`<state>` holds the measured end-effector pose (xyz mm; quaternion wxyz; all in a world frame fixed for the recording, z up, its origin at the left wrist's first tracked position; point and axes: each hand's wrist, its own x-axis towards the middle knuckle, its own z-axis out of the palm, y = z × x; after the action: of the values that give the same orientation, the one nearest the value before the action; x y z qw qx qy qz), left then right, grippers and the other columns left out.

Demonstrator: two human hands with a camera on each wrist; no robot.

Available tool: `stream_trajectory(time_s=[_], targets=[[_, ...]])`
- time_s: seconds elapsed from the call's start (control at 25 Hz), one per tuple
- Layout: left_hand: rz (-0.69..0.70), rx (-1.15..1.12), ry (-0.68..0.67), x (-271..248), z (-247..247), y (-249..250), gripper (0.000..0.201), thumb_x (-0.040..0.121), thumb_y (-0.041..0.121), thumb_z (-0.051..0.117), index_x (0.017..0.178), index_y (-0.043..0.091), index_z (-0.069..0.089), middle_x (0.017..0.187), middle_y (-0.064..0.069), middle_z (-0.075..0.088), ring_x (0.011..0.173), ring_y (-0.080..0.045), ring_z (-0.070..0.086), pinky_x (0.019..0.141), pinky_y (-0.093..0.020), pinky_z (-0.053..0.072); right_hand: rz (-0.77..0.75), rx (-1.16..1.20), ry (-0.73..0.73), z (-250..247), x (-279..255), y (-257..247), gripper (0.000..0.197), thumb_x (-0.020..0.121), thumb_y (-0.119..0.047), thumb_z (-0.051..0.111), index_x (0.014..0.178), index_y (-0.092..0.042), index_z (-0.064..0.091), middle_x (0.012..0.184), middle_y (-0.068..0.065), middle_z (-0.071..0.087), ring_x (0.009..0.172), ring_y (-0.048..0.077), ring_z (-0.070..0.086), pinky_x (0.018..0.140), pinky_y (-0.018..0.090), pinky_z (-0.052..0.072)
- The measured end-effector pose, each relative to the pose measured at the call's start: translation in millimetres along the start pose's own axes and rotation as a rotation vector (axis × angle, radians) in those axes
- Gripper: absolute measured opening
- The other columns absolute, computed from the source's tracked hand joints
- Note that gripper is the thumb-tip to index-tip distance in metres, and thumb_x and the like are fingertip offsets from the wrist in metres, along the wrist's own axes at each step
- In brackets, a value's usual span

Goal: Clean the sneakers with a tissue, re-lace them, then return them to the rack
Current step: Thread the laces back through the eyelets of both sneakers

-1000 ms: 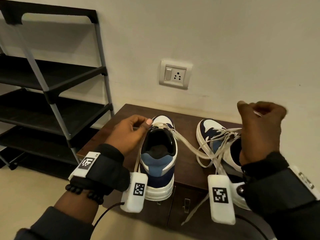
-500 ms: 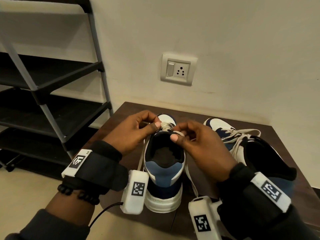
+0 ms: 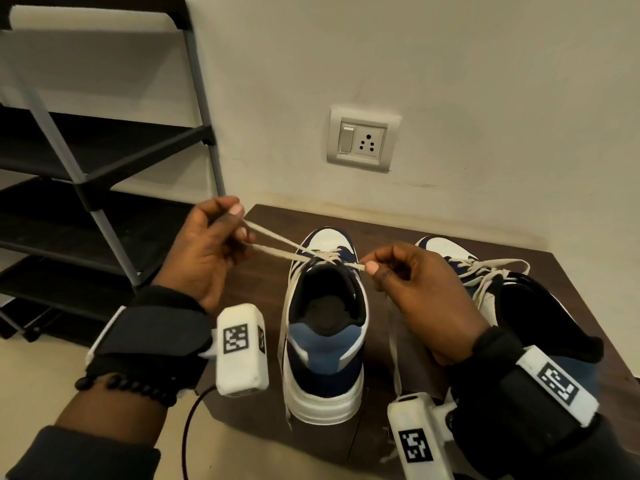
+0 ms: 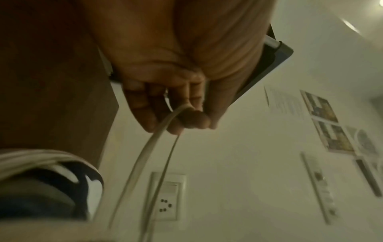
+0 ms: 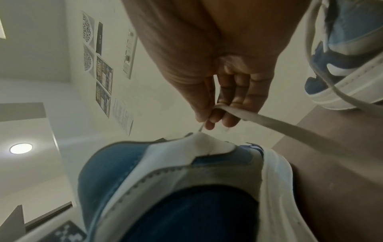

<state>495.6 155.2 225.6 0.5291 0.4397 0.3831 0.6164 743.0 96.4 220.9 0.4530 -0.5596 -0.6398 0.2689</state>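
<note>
The left sneaker stands heel-toward-the-person on the dark worktop, its mate just beside it on the right. The left hand pinches a doubled run of the cream shoelace between thumb and curled fingers, drawing it out to the left. The right hand pinches the other lace end at the collar, its tail trailing down past the heel. The step in hand looks like tightening or knotting. To do it well, pull both sides evenly and outward, keep the lace flat, not twisted, and steady the shoe so it does not tip. The shoe rack waits to the left.
</note>
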Motion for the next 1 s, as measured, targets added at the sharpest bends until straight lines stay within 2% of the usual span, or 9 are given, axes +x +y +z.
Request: stream_trajectory(time_s=[0.12, 0.16, 0.28, 0.4, 0.52, 0.64, 0.72, 0.84, 1.0], targets=[[-0.177, 0.672, -0.06, -4.8, -7.9, -15.7, 0.025, 0.083, 0.043, 0.058, 0.098, 0.024, 0.058, 0.091, -0.003, 0.066, 0.086, -0.021, 0.063, 0.083, -0.04, 0.049, 0.002, -0.018, 0.023, -0.3, 1.3, 0.0, 0.008, 0.091, -0.023, 0.059, 0.09, -0.022, 0.068, 0.077, -0.007, 0.066, 0.076, 0.008, 0.061, 0.076, 0.031, 0.052], [-0.196, 0.798, -0.11, -8.1, -6.5, -16.3, 0.033, 0.08, 0.049, 0.056, 0.099, 0.021, 0.058, 0.094, -0.004, 0.065, 0.089, -0.022, 0.063, 0.084, -0.04, 0.05, 0.005, -0.027, 0.026, -0.3, 1.8, 0.5, 0.008, 0.091, -0.023, 0.058, 0.09, -0.022, 0.067, 0.077, -0.007, 0.065, 0.076, 0.009, 0.061, 0.076, 0.032, 0.052], [-0.236, 0.727, -0.307, -17.3, 0.5, -7.1, 0.045, 0.076, 0.049, 0.055, 0.1, 0.012, 0.062, 0.092, -0.005, 0.07, 0.088, -0.019, 0.067, 0.084, -0.038, 0.053, 0.003, -0.011, 0.0, 1.9, 1.8, -0.5, 0.008, 0.092, -0.026, 0.057, 0.092, -0.022, 0.065, 0.08, -0.006, 0.066, 0.079, 0.01, 0.062, 0.076, 0.032, 0.052], [-0.12, 0.75, -0.452, -23.2, 3.8, -5.2, 0.024, 0.083, 0.031, 0.062, 0.098, 0.012, 0.065, 0.086, -0.002, 0.07, 0.078, -0.01, 0.065, 0.075, -0.03, 0.05, -0.024, -0.018, -0.061, 6.0, 2.5, -2.0, 0.01, 0.091, -0.026, 0.059, 0.096, -0.023, 0.067, 0.086, -0.008, 0.068, 0.084, 0.006, 0.063, 0.08, 0.029, 0.052], [-0.035, 0.728, -0.432, -25.4, 7.3, -7.4, 0.012, 0.088, 0.015, 0.064, 0.099, 0.014, 0.068, 0.089, -0.002, 0.07, 0.08, -0.012, 0.063, 0.076, -0.031, 0.052, -0.042, -0.042, -0.051, 8.7, 6.6, -2.6, 0.009, 0.09, -0.022, 0.06, 0.091, -0.02, 0.068, 0.081, -0.004, 0.069, 0.078, 0.01, 0.063, 0.077, 0.035, 0.053], [0.005, 0.744, -0.402, -27.1, 9.6, -6.5, 0.007, 0.088, 0.014, 0.063, 0.094, 0.014, 0.067, 0.089, -0.008, 0.069, 0.083, -0.024, 0.063, 0.08, -0.039, 0.053, -0.05, -0.059, -0.043, 10.1, 7.7, -3.2, 0.008, 0.09, -0.021, 0.059, 0.088, -0.019, 0.067, 0.076, -0.004, 0.066, 0.07, 0.011, 0.059, 0.07, 0.031, 0.05], [0.049, 0.776, -0.403, -28.6, 12.2, -6.2, 0.005, 0.09, 0.018, 0.061, 0.093, 0.016, 0.065, 0.088, -0.009, 0.067, 0.085, -0.028, 0.062, 0.079, -0.04, 0.053, -0.062, -0.077, -0.032, 10.7, 6.8, -3.1, 0.008, 0.09, -0.021, 0.059, 0.088, -0.02, 0.066, 0.075, -0.006, 0.065, 0.069, 0.009, 0.058, 0.068, 0.026, 0.048], [0.093, 0.796, -0.368, -31.8, 18.9, -5.6, 0.006, 0.094, 0.02, 0.054, 0.091, 0.017, 0.058, 0.083, -0.005, 0.062, 0.076, -0.019, 0.059, 0.072, -0.032, 0.053, -0.058, -0.093, -0.006, 11.6, 6.1, -3.3, 0.007, 0.09, -0.022, 0.059, 0.088, -0.021, 0.066, 0.078, -0.007, 0.066, 0.073, 0.009, 0.06, 0.07, 0.027, 0.048], [0.048, 0.781, -0.305, -29.7, 22.7, -6.2, 0.009, 0.096, 0.017, 0.048, 0.09, 0.015, 0.054, 0.067, 0.0, 0.054, 0.06, -0.015, 0.052, 0.058, -0.028, 0.05, -0.032, -0.16, 0.059, 9.9, 7.4, -4.7, 0.009, 0.09, -0.021, 0.056, 0.087, -0.02, 0.064, 0.076, -0.008, 0.062, 0.073, 0.01, 0.058, 0.068, 0.025, 0.044]])
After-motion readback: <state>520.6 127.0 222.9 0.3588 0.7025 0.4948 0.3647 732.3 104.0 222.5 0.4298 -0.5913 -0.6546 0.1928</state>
